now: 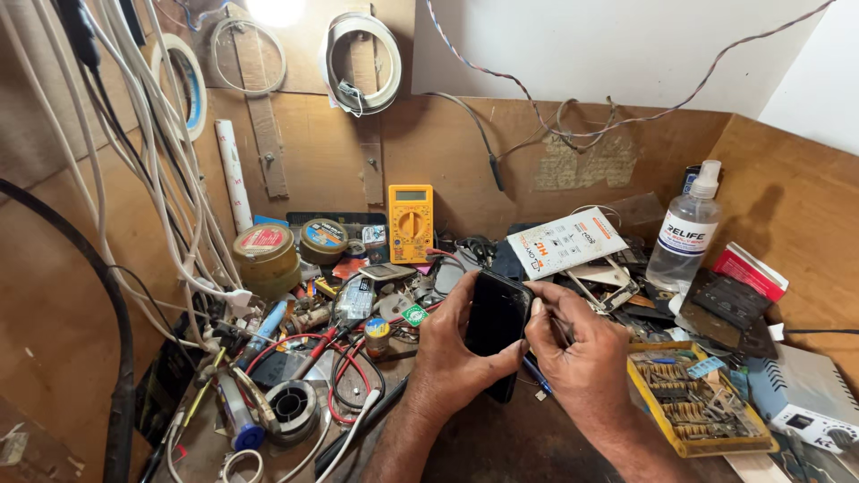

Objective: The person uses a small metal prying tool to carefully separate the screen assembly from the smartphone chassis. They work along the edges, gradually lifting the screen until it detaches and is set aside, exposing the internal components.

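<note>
A black smartphone [495,324] stands tilted at the middle of the cluttered wooden bench. My left hand [452,358] grips it from the left, thumb across its lower edge. My right hand [582,358] presses against the phone's right edge and pinches a thin metal tool [559,329] whose tip lies at that edge. A blue pen-like item [537,376] pokes out under my right hand.
A yellow multimeter [411,223] leans on the back wall beside round tins [266,253]. A clear spray bottle [684,234] and a white card [565,240] sit right of centre. A yellow parts tray [698,402] lies at right. Solder spool [293,407], red wires and white cables crowd the left.
</note>
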